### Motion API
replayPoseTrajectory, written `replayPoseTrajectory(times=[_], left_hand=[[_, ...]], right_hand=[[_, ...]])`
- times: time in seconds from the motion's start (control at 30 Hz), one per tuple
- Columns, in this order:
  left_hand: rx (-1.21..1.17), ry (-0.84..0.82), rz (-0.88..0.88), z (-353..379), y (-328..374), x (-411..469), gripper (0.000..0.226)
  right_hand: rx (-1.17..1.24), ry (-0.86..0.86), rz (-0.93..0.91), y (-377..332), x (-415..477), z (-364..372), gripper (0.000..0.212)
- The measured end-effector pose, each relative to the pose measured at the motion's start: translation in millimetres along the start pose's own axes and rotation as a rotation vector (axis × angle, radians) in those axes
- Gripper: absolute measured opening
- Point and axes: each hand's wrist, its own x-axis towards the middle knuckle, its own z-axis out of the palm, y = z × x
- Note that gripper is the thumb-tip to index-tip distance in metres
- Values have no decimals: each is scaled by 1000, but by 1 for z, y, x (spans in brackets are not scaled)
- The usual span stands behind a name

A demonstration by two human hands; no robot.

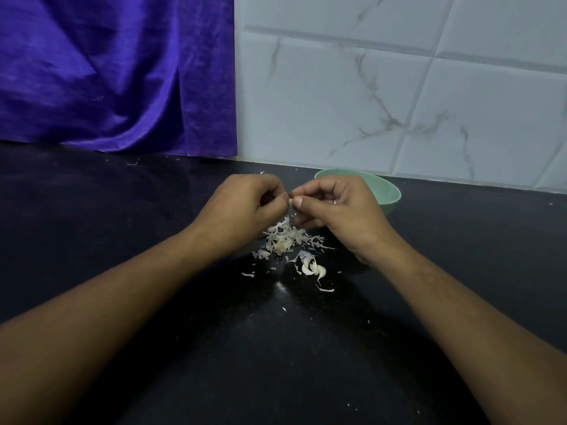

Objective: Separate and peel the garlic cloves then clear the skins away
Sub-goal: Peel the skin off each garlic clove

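Between the fingertips: garlic clove [290, 200], pinched by left hand [242, 207] and right hand [334, 210], fingers curled narrow around it. Skin is probably best nicked at the tip and stripped lengthwise. Below the fingers: skins [287, 237], further cloves [314, 268]. Behind the right fingers: green bowl [391, 191].

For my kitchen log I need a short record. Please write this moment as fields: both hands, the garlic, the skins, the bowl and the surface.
left hand: pinches a garlic clove
right hand: pinches the same clove from the other side
garlic skins: loose pile below the hands
loose cloves: lie on the near side of the pile
green bowl: behind the right hand, contents hidden
countertop: black, with scattered scraps
stage: peeling, skins not yet cleared
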Motion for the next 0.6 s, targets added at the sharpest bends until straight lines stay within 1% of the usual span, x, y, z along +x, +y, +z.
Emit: replayPoseTrajectory(times=[0.07,0.17,0.33,0.6], left_hand=[[-16,24,-7,1,1,0,17],[-51,38,-27,1,3,0,16],[-116,48,-55,2,5,0,20],[-115,21,-78,3,1,0,22]], right_hand=[[41,-4,23,-2,0,0,12],[127,-11,51,-3,-1,1,15],[276,-27,114,-5,-2,1,11],[485,-38,186,-13,0,-3,8]])
